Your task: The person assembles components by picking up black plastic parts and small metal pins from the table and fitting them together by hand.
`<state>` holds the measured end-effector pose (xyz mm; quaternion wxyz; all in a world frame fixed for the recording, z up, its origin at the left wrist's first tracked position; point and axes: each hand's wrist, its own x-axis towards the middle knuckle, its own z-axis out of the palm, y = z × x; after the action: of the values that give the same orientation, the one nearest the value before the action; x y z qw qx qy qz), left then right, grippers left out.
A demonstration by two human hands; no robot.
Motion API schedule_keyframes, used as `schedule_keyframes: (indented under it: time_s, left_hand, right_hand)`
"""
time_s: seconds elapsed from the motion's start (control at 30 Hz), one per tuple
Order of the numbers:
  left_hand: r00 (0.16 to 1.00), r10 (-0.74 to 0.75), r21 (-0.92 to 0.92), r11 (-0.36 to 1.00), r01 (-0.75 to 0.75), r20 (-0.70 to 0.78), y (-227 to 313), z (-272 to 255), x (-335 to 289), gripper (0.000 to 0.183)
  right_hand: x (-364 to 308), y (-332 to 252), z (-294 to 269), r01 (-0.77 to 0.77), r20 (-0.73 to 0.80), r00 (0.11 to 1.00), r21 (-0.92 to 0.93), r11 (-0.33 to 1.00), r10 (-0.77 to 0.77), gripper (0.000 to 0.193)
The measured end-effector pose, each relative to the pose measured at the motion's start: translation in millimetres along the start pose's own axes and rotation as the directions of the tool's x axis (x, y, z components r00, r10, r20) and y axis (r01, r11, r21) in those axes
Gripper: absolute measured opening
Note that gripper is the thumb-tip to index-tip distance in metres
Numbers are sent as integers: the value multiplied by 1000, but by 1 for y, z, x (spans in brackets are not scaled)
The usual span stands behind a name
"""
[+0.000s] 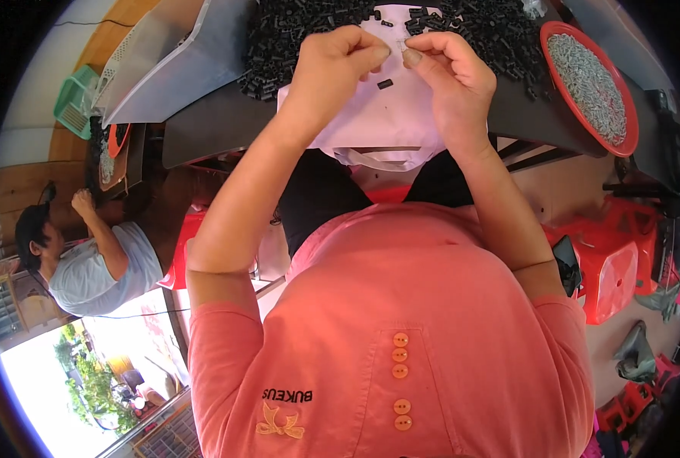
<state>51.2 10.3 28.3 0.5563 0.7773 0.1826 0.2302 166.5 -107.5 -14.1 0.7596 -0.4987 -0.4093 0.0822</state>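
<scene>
Both my hands are raised close together over a pale pink cloth (389, 126) at the table's edge. My left hand (332, 65) is closed, thumb and forefinger pinched; whatever lies between them is hidden. With thumb and forefinger my right hand (462, 80) pinches a tiny, thin silvery piece (401, 44), too small to make out fully. On the cloth below the fingertips lies one small black plastic part (386, 84). A wide heap of similar black parts (477, 38) spreads behind and to both sides of my hands.
A red round tray (631, 114) of small silvery metal pieces (588, 80) stands at the right. At the left is a translucent plastic bin (176, 69). Another person (103, 263) sits farther left. Red stools (611, 267) stand at the right, behind the table.
</scene>
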Motion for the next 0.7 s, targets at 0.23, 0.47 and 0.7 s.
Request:
schedule_keyframes:
  time_s: [0.23, 0.47, 0.7]
  left_hand:
    - [860, 500, 788, 486, -378, 104, -26, 20, -17, 14]
    - [900, 417, 435, 839, -328, -127, -24, 11, -29, 10]
    - [953, 122, 38, 992, -116, -277, -19, 15, -39, 8]
  right_hand:
    - [1, -1, -2, -111, -45, 992, 80, 991, 114, 12]
    - [-2, 1, -1, -77, 95, 992, -90, 993, 85, 13]
    - [-2, 0, 2, 94, 297, 954, -173, 980, -39, 13]
